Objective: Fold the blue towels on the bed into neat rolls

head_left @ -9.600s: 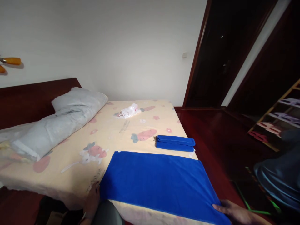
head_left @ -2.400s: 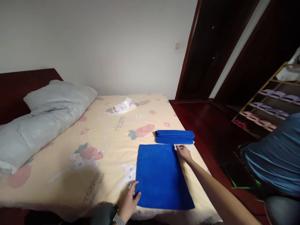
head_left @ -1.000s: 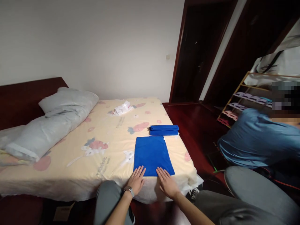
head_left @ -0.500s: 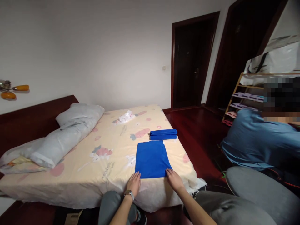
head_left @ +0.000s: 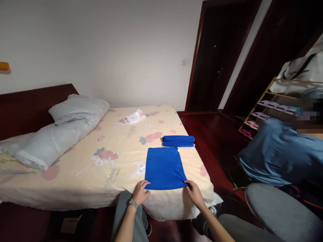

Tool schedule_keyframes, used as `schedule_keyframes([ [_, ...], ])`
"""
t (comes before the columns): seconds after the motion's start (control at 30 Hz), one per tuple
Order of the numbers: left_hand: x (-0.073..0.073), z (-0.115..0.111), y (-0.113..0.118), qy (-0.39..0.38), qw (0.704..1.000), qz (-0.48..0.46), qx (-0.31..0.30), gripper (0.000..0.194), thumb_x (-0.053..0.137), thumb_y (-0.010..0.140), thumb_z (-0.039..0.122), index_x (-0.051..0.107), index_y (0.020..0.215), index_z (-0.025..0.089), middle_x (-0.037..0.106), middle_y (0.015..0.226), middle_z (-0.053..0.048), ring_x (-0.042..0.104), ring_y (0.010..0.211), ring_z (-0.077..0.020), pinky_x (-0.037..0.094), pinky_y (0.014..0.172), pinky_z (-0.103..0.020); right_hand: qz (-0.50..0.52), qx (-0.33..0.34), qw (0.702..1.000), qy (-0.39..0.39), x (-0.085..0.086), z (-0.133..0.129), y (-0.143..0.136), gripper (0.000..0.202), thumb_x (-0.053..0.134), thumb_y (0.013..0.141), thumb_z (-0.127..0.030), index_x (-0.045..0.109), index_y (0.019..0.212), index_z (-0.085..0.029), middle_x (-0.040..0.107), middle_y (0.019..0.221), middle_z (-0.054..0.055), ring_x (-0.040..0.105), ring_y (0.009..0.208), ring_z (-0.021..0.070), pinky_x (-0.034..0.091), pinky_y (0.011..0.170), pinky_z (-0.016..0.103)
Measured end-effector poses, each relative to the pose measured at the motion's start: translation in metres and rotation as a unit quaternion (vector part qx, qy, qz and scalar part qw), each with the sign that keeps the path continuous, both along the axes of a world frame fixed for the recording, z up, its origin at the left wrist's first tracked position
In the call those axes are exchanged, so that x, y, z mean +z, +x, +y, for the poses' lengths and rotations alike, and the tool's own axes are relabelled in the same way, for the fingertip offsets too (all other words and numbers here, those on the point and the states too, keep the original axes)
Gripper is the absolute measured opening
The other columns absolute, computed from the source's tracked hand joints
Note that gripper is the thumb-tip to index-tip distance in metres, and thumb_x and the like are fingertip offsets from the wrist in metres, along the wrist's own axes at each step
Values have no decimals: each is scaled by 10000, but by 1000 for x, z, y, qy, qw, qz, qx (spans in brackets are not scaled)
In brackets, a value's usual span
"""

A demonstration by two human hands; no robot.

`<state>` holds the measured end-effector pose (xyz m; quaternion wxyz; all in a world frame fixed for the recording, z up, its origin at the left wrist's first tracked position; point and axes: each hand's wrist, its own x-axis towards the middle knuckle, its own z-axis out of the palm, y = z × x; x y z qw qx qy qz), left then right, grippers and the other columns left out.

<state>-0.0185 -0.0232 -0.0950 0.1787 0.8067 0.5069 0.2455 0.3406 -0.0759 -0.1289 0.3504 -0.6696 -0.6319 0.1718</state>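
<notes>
1. Pinching both near corners is the right hold for this bit imo: left hand has thumb and fingers on the near left corner of the blue cloth, right hand grips the near right one
2. Cloth is lying spread out on the bed, its near side right along the bed's near edge and over toward the near right corner, so go easy, any hard tug toward yourself could drag it off
3. Right corner looks a bit puckered at the fingertips, so I'd relax the pull there till it matches the left, otherwise that side will probably go skewed
4. Can't tell how many layers are in there, so feel with your thumbs that each pinch has caught what you want, or a lower one might slip out
5. Any lift should be level, both hands at the same height and speed, that way creases ought to fall out on their own
6. Watch the far side: it's just short of the blue bundle by the bed's right edge, and I'd avoid nudging that
7. White tag at the far right corner makes a handy marker for squaring up
</notes>
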Motion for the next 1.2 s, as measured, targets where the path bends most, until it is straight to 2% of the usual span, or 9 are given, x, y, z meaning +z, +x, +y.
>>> schedule_keyframes([
  [0.1, 2, 0, -2, -8, 1000, -11, -5, 582, 577, 637, 43, 703, 1149, 291, 688, 1199, -39, 611, 1144, -258, 490, 1025, -429, 38, 8, 999, 1, -3, 2, 6, 369, 467, 772, -282, 719, 1028, -196, 720, 1119, 97, 648, 1081, 257, 489, 1007, 421],
  [0.2, 0, -1, -4, -9, 999, -43, 1, 484, 558, 705, 53, 721, 1102, 278, 704, 1169, -44, 628, 1118, -246, 502, 1013, -429, 75, 21, 997, -6, -1, 2, 13, 360, 521, 719, -311, 737, 989, -211, 727, 1123, 82, 644, 1100, 263, 475, 1029, 416],
  [0.33, -4, 0, -6, 0, 997, -77, 14, 256, 530, 872, 171, 726, 1017, 247, 730, 1102, -52, 659, 1066, -216, 529, 985, -394, 122, 8, 992, -37, 2, 5, 19, 358, 529, 802, -411, 747, 1005, -212, 751, 1073, 85, 687, 1020, 267, 528, 942, 403],
  [0.5, -11, 1, -4, 21, 994, -95, 59, 236, 482, 963, 315, 690, 1032, 227, 734, 1042, -69, 673, 1013, -218, 554, 924, -385, 146, -27, 987, -64, 5, 8, 18, 431, 498, 871, -552, 732, 989, -210, 760, 1045, 88, 706, 965, 271, 550, 861, 360],
  [0.67, -21, 3, 3, 44, 986, -96, 127, 286, 483, 970, 429, 672, 1012, 218, 725, 983, -91, 667, 949, -261, 552, 850, -433, 117, -67, 988, -71, 5, 11, 10, 473, 436, 894, -580, 712, 1030, -221, 753, 1063, 85, 692, 1008, 275, 526, 876, 353],
  [0.8, -24, 5, 6, 48, 983, -92, 153, 295, 505, 958, 472, 685, 982, 240, 732, 970, -74, 664, 947, -260, 543, 846, -411, 80, -102, 989, -78, 2, 14, 7, 528, 360, 906, -585, 687, 1081, -209, 741, 1078, 108, 679, 1033, 285, 509, 897, 371],
  [1.0, -22, 8, 7, 41, 978, -81, 185, 300, 483, 967, 450, 695, 997, 239, 747, 971, -63, 674, 927, -231, 523, 829, -345, 21, -114, 989, -96, 3, 14, 5, 561, 290, 927, -565, 659, 1146, -205, 721, 1117, 111, 657, 1038, 287, 484, 900, 382],
  [1.2, -18, 3, 14, 33, 969, -32, 241, 244, 552, 930, 432, 722, 977, 263, 755, 916, -52, 644, 926, -268, 443, 878, -411, -27, -115, 987, -112, 9, 8, 3, 539, 290, 918, -539, 667, 1100, -199, 731, 1051, 116, 649, 978, 302, 469, 853, 398],
])
